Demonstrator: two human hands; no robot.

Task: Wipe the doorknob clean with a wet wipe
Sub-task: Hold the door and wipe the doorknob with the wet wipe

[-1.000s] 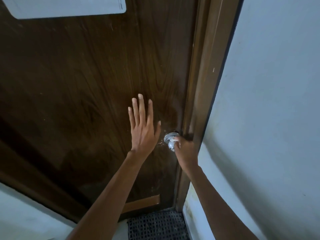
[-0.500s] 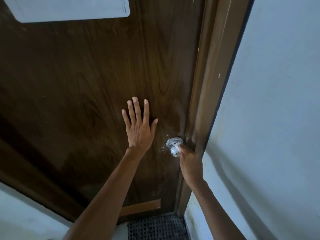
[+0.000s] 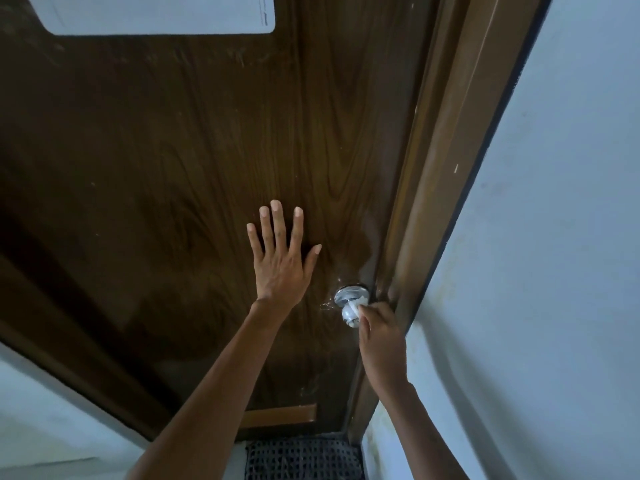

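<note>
A round silver doorknob (image 3: 348,306) sticks out of the dark brown wooden door (image 3: 180,161), close to its right edge. My right hand (image 3: 381,337) is closed around a white wet wipe (image 3: 358,301), pressing it against the right side of the knob; most of the wipe is hidden by my fingers. My left hand (image 3: 280,258) lies flat on the door with fingers spread, just left of and above the knob, holding nothing.
The brown door frame (image 3: 446,161) runs up the right side of the door, with a pale blue wall (image 3: 561,271) beyond it. A white sheet (image 3: 156,12) is stuck at the top of the door. A dark woven mat (image 3: 304,459) lies on the floor below.
My right hand has slid down the knob with the wipe, so more of the silver knob shows. My left hand stays flat on the door. The view has shifted slightly.
</note>
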